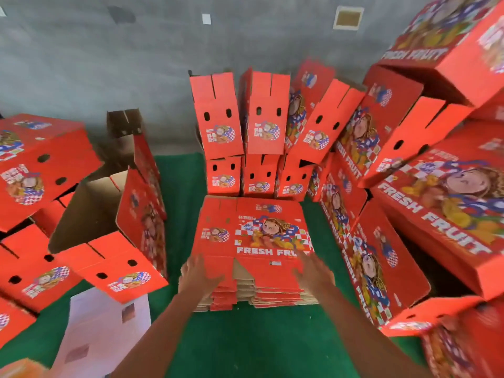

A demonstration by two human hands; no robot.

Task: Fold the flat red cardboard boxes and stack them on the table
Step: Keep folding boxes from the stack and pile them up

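A pile of flat red "FRESH FRUIT" cardboard boxes (253, 230) lies in the middle of the green table (245, 345). My left hand (200, 272) rests with spread fingers on the near left flap of the top sheet. My right hand (313, 271) lies with straight fingers on the near right flap; it is blurred. Neither hand curls round the cardboard. Folded red boxes stand around the pile: a row (261, 115) stacked two high behind it, a heap (436, 186) at the right and more (41, 170) at the left.
An opened box (109, 208) shows its brown inside just left of the pile. A white printed sheet (106, 328) lies at the near left. A grey concrete wall (109, 50) rises behind the table. Boxes crowd both sides.
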